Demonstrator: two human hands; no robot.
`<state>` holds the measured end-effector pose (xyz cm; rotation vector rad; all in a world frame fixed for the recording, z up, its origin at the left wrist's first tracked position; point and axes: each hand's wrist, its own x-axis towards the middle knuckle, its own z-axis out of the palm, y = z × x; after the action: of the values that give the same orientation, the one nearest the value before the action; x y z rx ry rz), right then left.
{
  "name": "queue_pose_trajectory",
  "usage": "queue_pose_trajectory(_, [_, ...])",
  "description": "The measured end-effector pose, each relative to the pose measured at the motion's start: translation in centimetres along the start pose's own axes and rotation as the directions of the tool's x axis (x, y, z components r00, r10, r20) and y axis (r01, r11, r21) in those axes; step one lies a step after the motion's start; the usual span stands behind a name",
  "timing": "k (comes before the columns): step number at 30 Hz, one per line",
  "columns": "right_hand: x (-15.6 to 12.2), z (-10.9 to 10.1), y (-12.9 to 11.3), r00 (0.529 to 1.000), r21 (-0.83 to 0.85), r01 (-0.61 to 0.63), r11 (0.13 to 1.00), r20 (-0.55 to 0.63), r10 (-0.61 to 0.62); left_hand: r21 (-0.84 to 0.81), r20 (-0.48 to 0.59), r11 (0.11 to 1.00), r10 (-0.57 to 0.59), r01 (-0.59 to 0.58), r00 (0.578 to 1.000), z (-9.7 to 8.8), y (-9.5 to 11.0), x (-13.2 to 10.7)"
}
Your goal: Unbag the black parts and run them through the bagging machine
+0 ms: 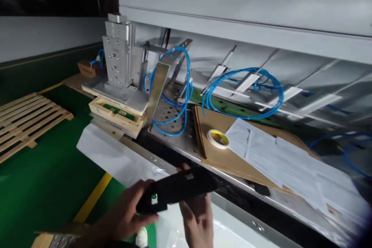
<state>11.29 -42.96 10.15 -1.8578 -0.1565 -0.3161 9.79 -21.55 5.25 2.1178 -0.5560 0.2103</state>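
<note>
A long flat black panel (177,186) with small cutouts is held up in front of me, a little tilted. My left hand (130,209) grips its left end, with the thumb below and the fingers over the edge. Near the middle of the panel, my right hand (197,213) holds it from underneath, and a fingertip shows above the far edge. Beyond the panel, to the left, stands a metal press fixture (117,54) above a cream-coloured nest block (116,116) with a green piece inside.
Coiled blue air tubing (244,114) lies behind cardboard sheets (209,151). On the cardboard are a tape roll (217,139) and papers (270,159). Several metal cylinders line the back. A wooden pallet (31,118) sits on the green floor, left. White sheeting (116,159) hangs at the bench edge.
</note>
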Motion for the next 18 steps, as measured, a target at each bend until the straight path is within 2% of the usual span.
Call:
queue_pose_trajectory(1, [0.9,0.3,-0.2,0.99,-0.136,0.093,0.986,-0.089,-0.106,0.048,-0.047,0.999,-0.009,0.012,0.999,-1.7,-1.3,0.1])
queue_pose_trajectory(2, [1.8,0.7,-0.3,0.962,-0.292,0.203,0.934,-0.116,-0.245,0.144,-0.071,0.99,0.001,0.009,0.997,-3.5,-2.5,0.1])
queue_pose_trajectory(3, [2.8,1.2,-0.6,0.921,-0.435,0.329,0.838,-0.049,-0.387,0.257,-0.068,0.966,0.017,0.001,0.998,-5.3,-3.6,0.2])
queue_pose_trajectory(4, [3.7,1.9,-0.8,0.864,-0.529,0.466,0.709,0.097,-0.495,0.355,-0.041,0.935,0.036,-0.019,0.998,-6.9,-4.5,0.2])
queue_pose_trajectory(5, [4.5,2.8,-1.0,0.791,-0.561,0.595,0.576,0.28,-0.544,0.422,-0.001,0.905,0.049,-0.044,0.999,-8.5,-5.3,0.2])
queue_pose_trajectory(6, [5.3,3.9,-1.3,0.708,-0.538,0.701,0.467,0.454,-0.54,0.464,0.04,0.884,0.053,-0.066,0.998,-9.8,-5.9,0.2])
queue_pose_trajectory(7, [6.0,5.0,-1.5,0.631,-0.491,0.776,0.397,0.585,-0.51,0.488,0.068,0.869,0.058,-0.084,0.996,-10.8,-6.3,0.3])
queue_pose_trajectory(8, [6.7,6.1,-1.6,0.578,-0.453,0.816,0.36,0.664,-0.474,0.505,0.071,0.858,0.072,-0.098,0.995,-11.7,-6.7,0.3])
queue_pose_trajectory(9, [7.4,7.3,-1.7,0.552,-0.435,0.832,0.344,0.705,-0.445,0.525,0.042,0.845,0.093,-0.102,0.995,-12.4,-7.1,0.3])
queue_pose_trajectory(10, [8.1,8.5,-1.7,0.549,-0.438,0.834,0.337,0.722,-0.421,0.553,-0.023,0.829,0.12,-0.087,0.993,-12.8,-7.6,0.2])
queue_pose_trajectory(12, [10.0,10.9,-1.5,0.594,-0.494,0.803,0.332,0.703,-0.392,0.59,-0.229,0.807,0.16,0.007,0.96,-13.0,-8.7,-0.3])
queue_pose_trajectory(15, [13.8,14.8,-1.2,0.71,-0.616,0.703,0.355,0.592,-0.381,0.5,-0.534,0.839,0.105,0.213,0.839,-11.7,-10.5,-1.7])
queue_pose_trajectory(16, [15.2,16.2,-1.1,0.74,-0.641,0.671,0.373,0.557,-0.377,0.453,-0.585,0.856,0.075,0.249,0.807,-10.8,-11.1,-2.4])
queue_pose_trajectory(17, [16.7,17.6,-1.2,0.766,-0.656,0.642,0.397,0.527,-0.369,0.421,-0.604,0.868,0.051,0.264,0.795,-9.8,-11.7,-3.2])
queue_pose_trajectory(18, [18.1,19.0,-1.3,0.79,-0.662,0.612,0.432,0.5,-0.354,0.415,-0.597,0.875,0.054,0.25,0.801,-8.7,-12.3,-4.0])
